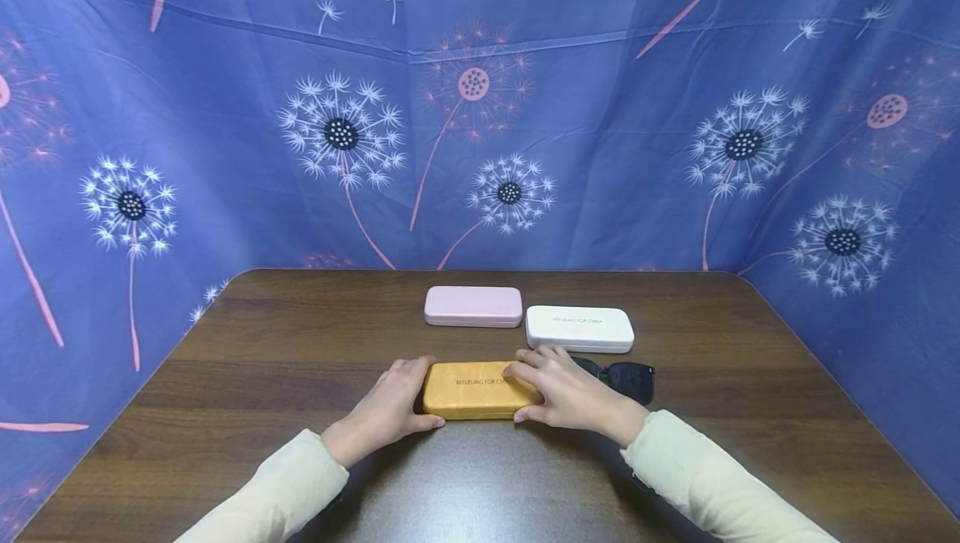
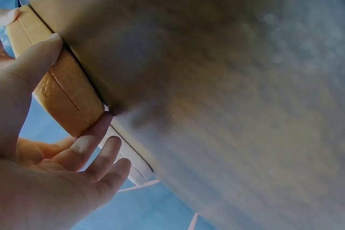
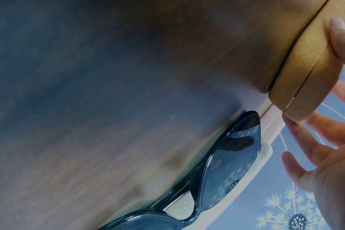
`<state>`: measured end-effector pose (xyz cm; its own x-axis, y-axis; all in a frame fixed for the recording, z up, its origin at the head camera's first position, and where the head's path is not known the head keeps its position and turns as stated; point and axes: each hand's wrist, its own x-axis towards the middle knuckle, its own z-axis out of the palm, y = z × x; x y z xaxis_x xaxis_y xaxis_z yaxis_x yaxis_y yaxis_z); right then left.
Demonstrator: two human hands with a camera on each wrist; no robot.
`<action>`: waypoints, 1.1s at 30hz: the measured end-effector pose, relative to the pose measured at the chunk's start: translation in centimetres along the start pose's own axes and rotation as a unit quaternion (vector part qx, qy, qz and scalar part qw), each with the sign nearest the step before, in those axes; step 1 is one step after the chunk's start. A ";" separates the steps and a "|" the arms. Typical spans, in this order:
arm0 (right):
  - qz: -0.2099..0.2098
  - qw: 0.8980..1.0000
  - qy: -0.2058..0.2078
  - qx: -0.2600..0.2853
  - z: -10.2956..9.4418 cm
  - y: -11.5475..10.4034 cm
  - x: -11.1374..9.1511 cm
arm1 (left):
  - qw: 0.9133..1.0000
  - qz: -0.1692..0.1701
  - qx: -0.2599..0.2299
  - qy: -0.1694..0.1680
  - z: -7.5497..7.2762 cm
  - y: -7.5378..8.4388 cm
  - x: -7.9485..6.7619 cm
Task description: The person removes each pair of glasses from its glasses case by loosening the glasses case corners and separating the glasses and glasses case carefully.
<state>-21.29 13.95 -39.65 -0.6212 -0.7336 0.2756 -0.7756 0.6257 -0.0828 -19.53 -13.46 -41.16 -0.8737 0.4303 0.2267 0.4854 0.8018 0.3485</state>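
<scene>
A yellow glasses case (image 1: 480, 393) with dark lettering on its lid lies closed on the wooden table. My left hand (image 1: 393, 397) holds its left end, thumb at the front corner and fingers round the back; the left wrist view shows the thumb and fingers along the yellow end. At the other end, my right hand (image 1: 566, 389) grips the case with its thumb low in front and fingers over the top and back edge. Black sunglasses (image 1: 628, 379) lie just beyond the right hand, partly hidden by it; their dark lenses (image 3: 229, 157) show in the right wrist view.
Behind the yellow case sits a pink glasses case (image 1: 472, 306). To its right is a white glasses case (image 1: 579, 329) with lettering. The brown table (image 1: 300, 309) ends at a blue curtain (image 1: 600, 109) printed with dandelions, which also hangs along both sides.
</scene>
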 end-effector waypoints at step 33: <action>0.057 0.995 -0.033 -0.071 -0.3 1.1 -0.6 | 0.999 0.027 0.035 -0.001 -0.4 0.1 -0.2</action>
<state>-21.68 15.16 -39.64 -0.7142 -0.6684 0.2078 -0.6788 0.7338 0.0274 -19.33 -13.65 -40.83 -0.8463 0.4748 0.2416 0.5287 0.8045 0.2708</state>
